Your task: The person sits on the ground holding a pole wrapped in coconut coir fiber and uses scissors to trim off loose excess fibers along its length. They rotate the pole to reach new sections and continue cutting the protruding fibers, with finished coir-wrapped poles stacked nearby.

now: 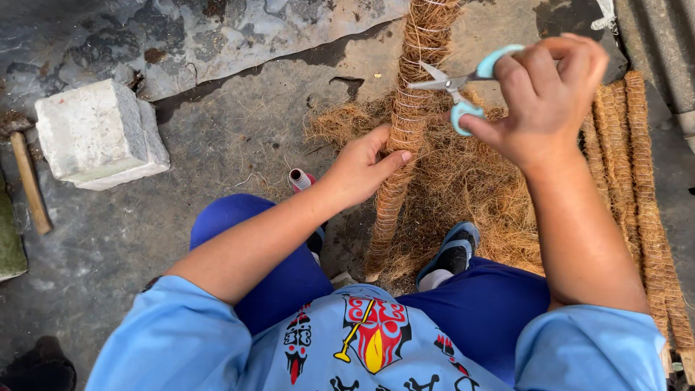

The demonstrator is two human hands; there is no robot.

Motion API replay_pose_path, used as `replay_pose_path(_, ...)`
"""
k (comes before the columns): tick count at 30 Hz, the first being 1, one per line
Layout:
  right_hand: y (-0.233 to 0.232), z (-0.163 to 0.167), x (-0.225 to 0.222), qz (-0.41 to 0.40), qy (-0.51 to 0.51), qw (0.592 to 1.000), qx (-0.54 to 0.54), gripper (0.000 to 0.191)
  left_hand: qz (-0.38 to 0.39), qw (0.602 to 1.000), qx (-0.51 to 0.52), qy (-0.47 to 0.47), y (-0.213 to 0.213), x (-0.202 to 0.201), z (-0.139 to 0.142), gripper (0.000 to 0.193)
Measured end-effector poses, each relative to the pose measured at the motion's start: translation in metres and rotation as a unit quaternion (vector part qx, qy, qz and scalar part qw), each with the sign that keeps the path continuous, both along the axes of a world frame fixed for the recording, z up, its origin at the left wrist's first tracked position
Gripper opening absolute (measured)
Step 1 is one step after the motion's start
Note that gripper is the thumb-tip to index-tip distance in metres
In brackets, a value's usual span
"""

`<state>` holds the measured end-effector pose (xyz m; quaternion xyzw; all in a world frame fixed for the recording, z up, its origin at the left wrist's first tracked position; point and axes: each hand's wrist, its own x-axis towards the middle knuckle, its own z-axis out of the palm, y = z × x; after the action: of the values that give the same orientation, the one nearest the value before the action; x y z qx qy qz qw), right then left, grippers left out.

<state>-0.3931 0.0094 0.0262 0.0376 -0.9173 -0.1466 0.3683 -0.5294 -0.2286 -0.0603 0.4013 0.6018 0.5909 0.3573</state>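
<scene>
Coir pole (405, 137), a long brown fibre stick bound round and round with thin pale thread, rises from between the person's feet and runs up out of the top of the view. It stands over a rough grey concrete floor (217, 145), stained and cracked, with a worn sheet of dark material across the far edge. At the far left lies a wooden handle (29, 190), and beside it a pale, chipped stone block (98, 134) with blunt corners. A small thread spool (300, 179) sits on the floor just left of the pole. The left hand (362, 170) wraps around the pole's middle, its grip closed on the fibres, thumb pressed along the side. Loose coir fibre (470, 188) is heaped behind and right of the pole, shaggy and tangled. The right hand (543, 101) is raised just right of the pole, its grip closed through the light blue loops of small scissors (460, 83), whose metal blades are parted and point at the pole. Finished coir poles (637, 188) lie side by side at the far right.
</scene>
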Motion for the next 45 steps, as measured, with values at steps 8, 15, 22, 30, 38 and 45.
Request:
replay_pose_path(8, 0.039, 0.017, 0.023, 0.039, -0.04, 0.998, -0.002, 0.051, -0.045, 0.991, -0.115, 0.058, 0.008, -0.018, 0.019, 0.042)
replay_pose_path(15, 0.043, -0.003, 0.008, 0.018, -0.029, 0.999, -0.008, 0.067, -0.07, 0.989, -0.059, 0.117, 0.013, -0.022, 0.019, 0.045)
replay_pose_path(22, 0.022, 0.004, -0.008, 0.032, -0.021, 0.999, -0.012, 0.065, -0.016, 0.961, -0.165, 0.221, 0.014, -0.019, 0.029, 0.042)
replay_pose_path(30, 0.024, 0.026, -0.004, 0.018, -0.053, 0.998, 0.016, 0.068, -0.022, 0.952, -0.155, 0.263, 0.011, -0.017, 0.033, 0.043)
replay_pose_path(38, 0.037, 0.012, -0.016, 0.041, -0.077, 0.996, 0.016, 0.068, -0.029, 0.963, -0.14, 0.228, 0.009, -0.027, 0.025, 0.04)
replay_pose_path(45, 0.031, 0.013, -0.029, 0.055, -0.073, 0.996, 0.01, 0.069, -0.023, 0.956, -0.177, 0.235, 0.013, -0.028, 0.022, 0.041)
